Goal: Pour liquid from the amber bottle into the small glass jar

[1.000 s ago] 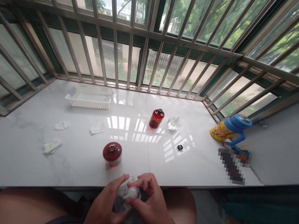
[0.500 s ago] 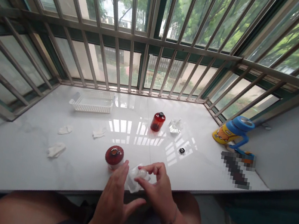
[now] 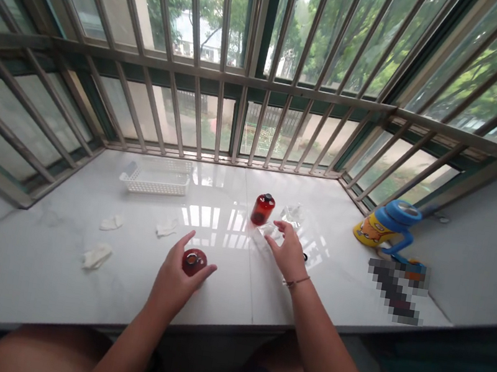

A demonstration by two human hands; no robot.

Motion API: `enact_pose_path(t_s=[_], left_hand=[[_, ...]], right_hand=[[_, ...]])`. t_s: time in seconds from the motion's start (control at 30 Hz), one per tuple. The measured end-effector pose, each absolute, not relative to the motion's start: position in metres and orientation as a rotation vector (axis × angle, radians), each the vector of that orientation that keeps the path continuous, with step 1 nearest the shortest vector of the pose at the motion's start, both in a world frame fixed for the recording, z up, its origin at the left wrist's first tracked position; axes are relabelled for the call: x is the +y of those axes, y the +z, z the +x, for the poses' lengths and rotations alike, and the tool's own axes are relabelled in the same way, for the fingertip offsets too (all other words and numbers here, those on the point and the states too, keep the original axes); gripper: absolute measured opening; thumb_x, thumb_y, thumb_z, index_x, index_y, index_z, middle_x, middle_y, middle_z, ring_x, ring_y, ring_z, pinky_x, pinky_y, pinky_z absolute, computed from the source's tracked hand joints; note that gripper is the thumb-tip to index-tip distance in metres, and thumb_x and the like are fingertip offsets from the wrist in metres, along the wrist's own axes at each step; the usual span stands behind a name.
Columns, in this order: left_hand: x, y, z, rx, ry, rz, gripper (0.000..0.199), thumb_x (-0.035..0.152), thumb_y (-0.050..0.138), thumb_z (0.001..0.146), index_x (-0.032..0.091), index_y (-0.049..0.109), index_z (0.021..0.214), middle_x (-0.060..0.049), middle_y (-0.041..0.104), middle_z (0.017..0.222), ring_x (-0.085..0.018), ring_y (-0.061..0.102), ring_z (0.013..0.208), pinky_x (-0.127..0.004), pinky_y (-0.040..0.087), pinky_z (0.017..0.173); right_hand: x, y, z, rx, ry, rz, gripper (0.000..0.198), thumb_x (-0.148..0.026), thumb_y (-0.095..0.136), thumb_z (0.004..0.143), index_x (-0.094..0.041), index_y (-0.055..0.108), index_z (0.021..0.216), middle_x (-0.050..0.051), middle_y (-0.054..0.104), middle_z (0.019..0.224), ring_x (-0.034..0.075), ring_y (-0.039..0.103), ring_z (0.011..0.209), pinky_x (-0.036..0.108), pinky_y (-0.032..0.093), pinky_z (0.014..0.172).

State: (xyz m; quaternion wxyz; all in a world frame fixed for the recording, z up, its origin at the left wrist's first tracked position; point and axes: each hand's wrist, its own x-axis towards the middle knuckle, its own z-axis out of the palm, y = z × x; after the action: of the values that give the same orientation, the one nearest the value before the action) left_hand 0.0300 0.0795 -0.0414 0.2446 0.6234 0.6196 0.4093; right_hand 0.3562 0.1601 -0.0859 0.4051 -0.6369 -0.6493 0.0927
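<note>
My left hand is around an uncapped dark red bottle near the table's front. Its thumb and fingers are spread on either side of the bottle; firm contact does not show. My right hand reaches toward the back, thumb and fingers apart, beside a crumpled clear plastic bag on the table. Just behind that bag stands a second red bottle with a black top. Another clear plastic piece lies to its right. A small black cap peeks out from behind my right hand.
On the white table lie several crumpled white cloths or tissues at left. A white perforated basket stands at the back left. At right are a blue and yellow tumbler and a blurred-out dark object. Metal window bars border the back.
My right hand has moved forward and right from the front edge, bringing the clear plastic bag beside the rear bottle. My left hand has moved left, around the front bottle.
</note>
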Motion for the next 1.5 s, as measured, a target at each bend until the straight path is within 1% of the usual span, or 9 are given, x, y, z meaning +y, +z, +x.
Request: enact_pose_path(t_s=[0.13,0.27,0.5,0.67,0.8,0.9,1.0,1.23,1.5], left_hand=[[0.092,-0.04,0.029,1.509,1.064,1.722,0.05,0.05,0.083,0.088,0.025,0.069,0.128,-0.009,0.076,0.129,-0.031,0.075,0.115,-0.049,0.063,0.101],[0.09,-0.041,0.036,1.393,1.054,1.809,0.034,0.044,0.084,0.086,0.024,0.073,0.111,-0.006,0.076,0.116,-0.026,0.074,0.104,-0.042,0.062,0.097],[0.067,-0.043,0.07,1.187,0.995,1.826,0.037,0.03,0.088,0.08,0.025,0.069,0.112,-0.005,0.072,0.117,-0.025,0.071,0.108,-0.038,0.059,0.096],[0.061,-0.046,0.079,1.165,1.026,1.853,0.038,0.021,0.082,0.08,0.025,0.067,0.115,-0.005,0.07,0.118,-0.024,0.07,0.109,-0.039,0.057,0.099],[0.063,-0.046,0.078,1.155,1.029,1.872,0.039,0.019,0.08,0.08,0.025,0.067,0.116,-0.005,0.07,0.116,-0.024,0.07,0.107,-0.038,0.057,0.097],[0.062,-0.047,0.079,1.153,1.045,1.854,0.036,0.017,0.076,0.08,0.025,0.067,0.114,-0.005,0.07,0.115,-0.023,0.07,0.104,-0.037,0.058,0.094],[0.06,-0.048,0.08,1.151,1.039,1.831,0.037,0.011,0.07,0.078,0.026,0.068,0.112,-0.004,0.07,0.111,-0.022,0.07,0.099,-0.034,0.058,0.087],[0.06,-0.05,0.081,1.139,1.042,1.799,0.04,0.009,0.071,0.074,0.026,0.068,0.111,-0.003,0.069,0.111,-0.022,0.068,0.098,-0.034,0.057,0.085],[0.061,-0.051,0.083,1.149,1.05,1.826,0.027,0.013,0.073,0.078,0.024,0.065,0.101,-0.002,0.068,0.098,-0.021,0.066,0.089,-0.034,0.056,0.082]], right_hand=[[0.13,-0.095,0.383,-1.597,0.088,-1.745,0.046,-0.046,0.06,0.1,-0.019,0.059,0.137,0.017,0.068,0.136,0.035,0.057,0.13,0.053,0.046,0.115],[0.105,-0.109,0.41,-1.524,0.009,-1.953,0.04,-0.038,0.061,0.096,-0.016,0.067,0.129,0.023,0.069,0.13,0.042,0.056,0.127,0.059,0.043,0.112],[0.113,-0.113,0.427,-1.5,0.097,-2.041,0.027,-0.032,0.06,0.091,-0.017,0.074,0.109,0.019,0.074,0.11,0.034,0.067,0.103,0.051,0.053,0.098],[0.097,-0.084,0.386,-1.596,0.277,-1.825,0.033,-0.04,0.059,0.098,-0.019,0.073,0.12,0.011,0.073,0.112,0.023,0.072,0.086,0.039,0.061,0.085],[0.064,-0.05,0.327,-1.706,0.598,-1.464,0.033,-0.035,0.067,0.098,-0.025,0.07,0.129,0.005,0.073,0.111,0.02,0.072,0.091,0.036,0.062,0.087],[0.045,-0.029,0.291,-1.72,0.759,-1.317,0.03,-0.024,0.072,0.092,-0.026,0.07,0.121,0.003,0.074,0.106,0.02,0.072,0.093,0.035,0.062,0.086],[0.039,-0.016,0.275,-1.789,0.75,-1.25,0.026,-0.017,0.072,0.09,-0.027,0.073,0.114,0.003,0.073,0.107,0.021,0.071,0.096,0.036,0.062,0.088],[0.039,0.0,0.268,-1.9,0.719,-1.198,0.048,-0.006,0.068,0.089,-0.033,0.073,0.128,0.004,0.072,0.115,0.023,0.071,0.104,0.038,0.061,0.093],[0.042,0.004,0.258,-1.925,0.673,-1.187,0.03,-0.014,0.076,0.091,-0.029,0.071,0.117,0.004,0.075,0.112,0.025,0.071,0.103,0.042,0.059,0.093]])
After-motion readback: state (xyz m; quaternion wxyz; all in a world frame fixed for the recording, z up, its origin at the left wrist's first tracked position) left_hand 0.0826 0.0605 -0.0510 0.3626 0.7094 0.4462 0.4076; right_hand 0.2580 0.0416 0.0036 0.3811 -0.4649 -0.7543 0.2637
